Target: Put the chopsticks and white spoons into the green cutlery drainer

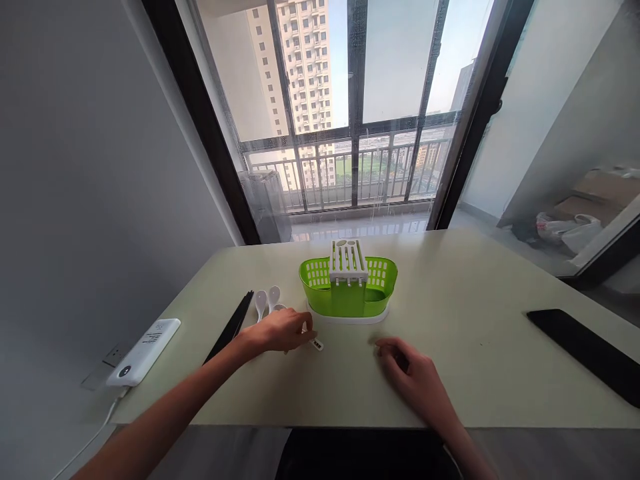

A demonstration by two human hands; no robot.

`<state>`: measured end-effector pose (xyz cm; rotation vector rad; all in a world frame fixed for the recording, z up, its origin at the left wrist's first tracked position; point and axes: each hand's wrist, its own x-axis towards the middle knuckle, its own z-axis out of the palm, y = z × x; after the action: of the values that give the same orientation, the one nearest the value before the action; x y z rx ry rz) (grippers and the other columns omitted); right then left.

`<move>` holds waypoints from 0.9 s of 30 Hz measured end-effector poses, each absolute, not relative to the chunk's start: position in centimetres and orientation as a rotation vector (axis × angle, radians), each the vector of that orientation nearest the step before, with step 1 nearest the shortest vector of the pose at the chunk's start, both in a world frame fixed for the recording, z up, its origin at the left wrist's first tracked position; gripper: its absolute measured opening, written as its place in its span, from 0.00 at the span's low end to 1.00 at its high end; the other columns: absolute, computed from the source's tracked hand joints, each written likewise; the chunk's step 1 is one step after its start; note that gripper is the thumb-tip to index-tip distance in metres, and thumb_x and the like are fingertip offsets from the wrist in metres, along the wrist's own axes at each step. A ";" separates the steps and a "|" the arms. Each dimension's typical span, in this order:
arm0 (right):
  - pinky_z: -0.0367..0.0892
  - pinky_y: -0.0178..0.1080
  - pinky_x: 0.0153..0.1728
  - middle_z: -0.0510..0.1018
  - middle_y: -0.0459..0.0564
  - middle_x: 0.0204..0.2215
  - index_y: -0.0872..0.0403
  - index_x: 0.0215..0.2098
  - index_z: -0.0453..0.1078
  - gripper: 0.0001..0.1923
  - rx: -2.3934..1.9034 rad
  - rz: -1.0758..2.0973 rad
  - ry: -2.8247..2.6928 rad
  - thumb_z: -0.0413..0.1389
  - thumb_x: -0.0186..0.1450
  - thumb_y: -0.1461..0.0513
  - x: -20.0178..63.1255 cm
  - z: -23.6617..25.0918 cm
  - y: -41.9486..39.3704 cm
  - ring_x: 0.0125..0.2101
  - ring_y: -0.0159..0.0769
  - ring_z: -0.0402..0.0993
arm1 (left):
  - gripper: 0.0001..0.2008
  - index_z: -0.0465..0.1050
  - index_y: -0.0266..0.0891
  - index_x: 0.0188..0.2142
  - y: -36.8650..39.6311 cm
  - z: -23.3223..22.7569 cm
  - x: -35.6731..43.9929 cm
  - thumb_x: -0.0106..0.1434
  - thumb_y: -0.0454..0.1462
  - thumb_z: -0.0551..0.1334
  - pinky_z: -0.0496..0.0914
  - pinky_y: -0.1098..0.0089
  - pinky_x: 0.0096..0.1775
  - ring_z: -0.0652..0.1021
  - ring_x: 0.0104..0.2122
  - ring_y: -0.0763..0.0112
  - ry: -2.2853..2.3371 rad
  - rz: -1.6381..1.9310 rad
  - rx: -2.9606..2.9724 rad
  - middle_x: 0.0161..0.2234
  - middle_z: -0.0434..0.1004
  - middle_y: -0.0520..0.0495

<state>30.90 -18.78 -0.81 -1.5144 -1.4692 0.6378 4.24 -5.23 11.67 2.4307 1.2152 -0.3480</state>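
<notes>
A pale table [475, 320] is spread across the lower half of the frame, with a big window and balcony railing seen above it in the upper middle.

At the right edge of the frame, a long black slab [585, 353] is laid flat on the table, well apart from everything else.

Dead centre, a green basket [370, 293] is set on a white base, with a white slotted rack [348, 260] stuck up out of its middle. The basket looks empty from here, though the inside is partly hidden by its front wall.

Over at the lower left, a white power strip [145, 350] is parked on the table's left edge, its cable trailing off the bottom.

The left hand [283, 330] is placed palm down just left of the basket's base, fingers curled narrow around a small white utensil [316, 344], only the tip of which is seen poking out to the right. Hard to say exactly what it is, probably a spoon handle.

The right hand [413, 377] is rested on the table below and right of the basket, loosely curled, nothing held in it, not touching the basket.

Left of the left hand, black chopsticks [233, 325] are laid in a diagonal bundle.

Between the chopsticks and the basket, white spoons [267, 300] are lined up side by side, just above the left hand's knuckles.
</notes>
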 end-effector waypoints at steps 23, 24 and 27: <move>0.68 0.37 0.36 0.82 0.45 0.34 0.50 0.45 0.76 0.14 -1.517 0.678 -1.451 0.51 0.71 0.53 30.9 -1.0 -18.7 0.31 0.38 0.76 | 0.16 0.81 0.45 0.36 -2.4 10.7 -0.5 0.70 0.48 0.58 0.66 0.69 0.30 0.82 0.32 0.63 1.405 -0.416 2.640 0.33 0.84 0.48; 0.68 0.37 0.36 0.82 0.45 0.34 0.50 0.45 0.76 0.14 -1.515 0.681 -1.449 0.51 0.71 0.53 30.9 -1.0 -18.7 0.32 0.38 0.76 | 0.15 0.80 0.45 0.35 -2.5 10.7 -0.4 0.70 0.48 0.59 0.66 0.69 0.30 0.82 0.32 0.63 1.413 -0.403 2.663 0.33 0.84 0.47; 0.67 0.37 0.36 0.82 0.45 0.33 0.50 0.44 0.76 0.15 -1.520 0.686 -1.445 0.51 0.71 0.53 30.9 -0.9 -18.7 0.31 0.38 0.76 | 0.13 0.79 0.43 0.32 -3.1 11.4 0.0 0.69 0.44 0.60 0.67 0.68 0.31 0.82 0.31 0.62 1.438 -0.317 2.750 0.35 0.83 0.45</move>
<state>30.89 -18.73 -0.94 -1.5199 -1.4450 0.6862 0.01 -3.10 11.43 2.7498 1.4379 -0.3175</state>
